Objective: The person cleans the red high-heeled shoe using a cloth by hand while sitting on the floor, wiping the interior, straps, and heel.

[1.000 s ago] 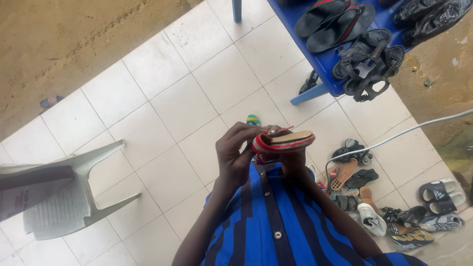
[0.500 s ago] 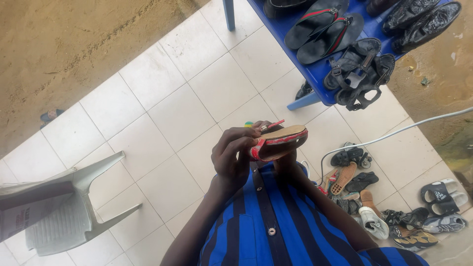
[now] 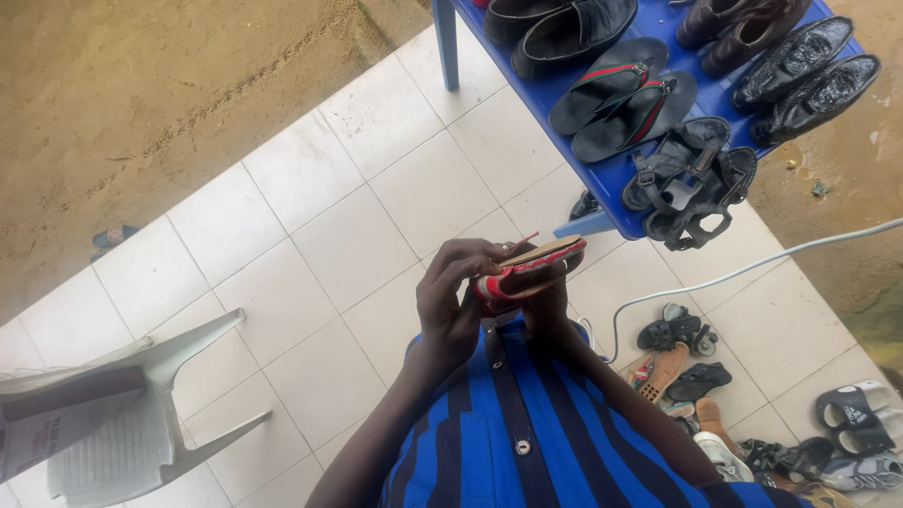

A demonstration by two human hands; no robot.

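item in hand: small red-edged sandal [image 3: 527, 271] with tan insole, held sole-edge toward the camera, in front of the chest.
left hand [image 3: 450, 299]: at 9 o'clock of the sandal; fingers [image 3: 475, 252] curled over its near end, thumb pressed on the red rim; closed on the sandal.
right hand [image 3: 550, 315]: at 6 o'clock, mostly hidden under the sandal; supports it from below; exact finger closure cannot be told.
step in hand: judged as close inspection or working of the strap and rim at the end under the left fingertips.
next move calls for: a firm underside hold by the right hand, with fine pinch work by the left at the strap.
surroundings: blue table [image 3: 616, 199] with black shoes and slippers at 1 o'clock; white plastic chair [image 3: 122, 414] at 8 o'clock; loose footwear on the tiles at 4 o'clock.
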